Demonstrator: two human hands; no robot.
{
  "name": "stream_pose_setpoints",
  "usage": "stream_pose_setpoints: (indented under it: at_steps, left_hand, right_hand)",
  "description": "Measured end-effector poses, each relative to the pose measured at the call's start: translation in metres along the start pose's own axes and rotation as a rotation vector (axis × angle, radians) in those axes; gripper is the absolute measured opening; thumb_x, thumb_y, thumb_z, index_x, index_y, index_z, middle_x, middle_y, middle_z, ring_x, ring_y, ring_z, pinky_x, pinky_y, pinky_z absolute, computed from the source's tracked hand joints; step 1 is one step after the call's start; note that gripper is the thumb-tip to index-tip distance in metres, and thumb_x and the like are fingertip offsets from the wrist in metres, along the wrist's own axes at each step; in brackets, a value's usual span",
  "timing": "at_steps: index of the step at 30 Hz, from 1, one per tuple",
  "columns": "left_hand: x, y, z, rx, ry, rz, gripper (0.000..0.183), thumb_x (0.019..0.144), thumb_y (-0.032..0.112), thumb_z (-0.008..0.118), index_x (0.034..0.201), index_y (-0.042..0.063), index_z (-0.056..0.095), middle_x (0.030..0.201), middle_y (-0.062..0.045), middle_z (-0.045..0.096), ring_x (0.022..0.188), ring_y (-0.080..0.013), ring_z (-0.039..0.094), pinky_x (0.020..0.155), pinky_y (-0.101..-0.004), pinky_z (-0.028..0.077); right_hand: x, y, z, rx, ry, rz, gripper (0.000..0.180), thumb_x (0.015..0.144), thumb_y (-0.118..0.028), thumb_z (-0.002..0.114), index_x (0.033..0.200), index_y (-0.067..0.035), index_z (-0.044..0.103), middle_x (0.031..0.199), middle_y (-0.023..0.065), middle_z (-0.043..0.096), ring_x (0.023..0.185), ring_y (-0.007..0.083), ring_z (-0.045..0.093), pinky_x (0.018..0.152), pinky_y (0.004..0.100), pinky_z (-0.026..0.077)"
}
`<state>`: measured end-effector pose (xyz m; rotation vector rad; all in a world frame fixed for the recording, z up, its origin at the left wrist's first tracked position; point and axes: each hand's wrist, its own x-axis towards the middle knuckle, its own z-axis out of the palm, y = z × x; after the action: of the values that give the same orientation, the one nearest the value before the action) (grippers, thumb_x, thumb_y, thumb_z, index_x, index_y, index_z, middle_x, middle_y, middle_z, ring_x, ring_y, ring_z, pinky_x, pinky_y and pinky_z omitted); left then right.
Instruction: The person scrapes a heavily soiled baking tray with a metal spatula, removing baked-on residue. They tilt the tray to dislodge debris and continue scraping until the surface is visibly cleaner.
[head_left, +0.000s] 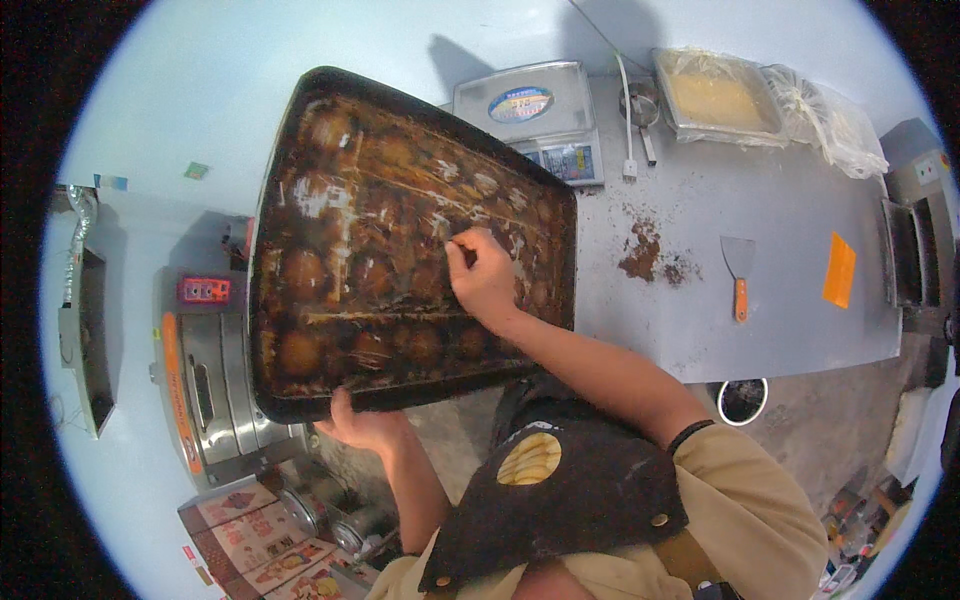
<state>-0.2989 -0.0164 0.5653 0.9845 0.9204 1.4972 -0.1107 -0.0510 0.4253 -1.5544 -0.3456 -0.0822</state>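
A large dark baking tray (390, 300), stained brown with rows of round marks, is tilted up in front of me. My left hand (364, 427) grips its near rim at the lower left, thumb over the edge. My right hand (484, 274) is over the middle of the tray, its fingers curled together; whether something small is between them cannot be told. To the right, a scraper with an orange handle (740, 300) lies on the metal table (810, 337). Brown crumbs (642, 251) are scattered on the table between the tray and the scraper.
Behind the tray stands a digital scale (525, 97). Along the wall are a small sieve (641, 109), a cable plug (629, 169), a plastic-wrapped pan (720, 97) and plastic bags (840, 135). An orange card (838, 270) lies at right. A white-rimmed bucket (742, 401) and a steel oven (214, 375) stand nearby.
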Motion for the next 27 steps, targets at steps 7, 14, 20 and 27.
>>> stream_pose_setpoints:
  at_steps: [7, 14, 20, 27]
  left_hand:
    - [0.019, -0.016, -0.015, 0.048, -0.024, 0.024, 0.054, 0.092, 0.005, 0.060, 0.145, 0.011, 0.056, 0.140, -0.013, 0.064, 0.122, -0.0311, 0.066, 0.099, -0.0514, 0.061]
    - [0.011, -0.004, 0.001, 0.027, -0.023, -0.036, 0.054, 0.092, 0.006, 0.058, 0.146, 0.011, 0.057, 0.139, -0.012, 0.065, 0.119, -0.0299, 0.066, 0.097, -0.0497, 0.061]
    - [0.018, -0.008, -0.012, -0.011, 0.002, 0.022, 0.053, 0.088, 0.006, 0.062, 0.141, 0.010, 0.061, 0.134, -0.011, 0.067, 0.116, -0.0295, 0.067, 0.098, -0.0497, 0.061]
    - [0.023, -0.010, -0.026, -0.092, -0.038, 0.073, 0.056, 0.081, 0.003, 0.068, 0.136, 0.010, 0.063, 0.130, -0.010, 0.068, 0.111, -0.0309, 0.069, 0.095, -0.0519, 0.064]
  right_hand:
    - [-0.009, 0.104, -0.042, -0.427, 0.053, 0.375, 0.022, 0.104, -0.021, 0.072, 0.118, -0.005, 0.069, 0.111, 0.0185, 0.076, 0.103, 0.0450, 0.073, 0.088, 0.0526, 0.057]
    - [-0.020, 0.157, -0.091, -0.550, -0.005, 0.486, 0.026, 0.103, -0.025, 0.073, 0.116, -0.003, 0.072, 0.106, 0.0221, 0.079, 0.101, 0.0445, 0.075, 0.088, 0.0514, 0.058]
    - [-0.026, 0.160, -0.150, -0.340, 0.024, 0.479, 0.026, 0.099, -0.021, 0.080, 0.111, 0.002, 0.074, 0.100, 0.0211, 0.080, 0.092, 0.0304, 0.078, 0.084, 0.0405, 0.059]
    - [-0.052, 0.135, -0.267, -0.436, 0.064, 0.390, 0.021, 0.098, -0.018, 0.077, 0.107, 0.001, 0.075, 0.096, 0.0191, 0.079, 0.090, 0.0340, 0.077, 0.085, 0.0438, 0.059]
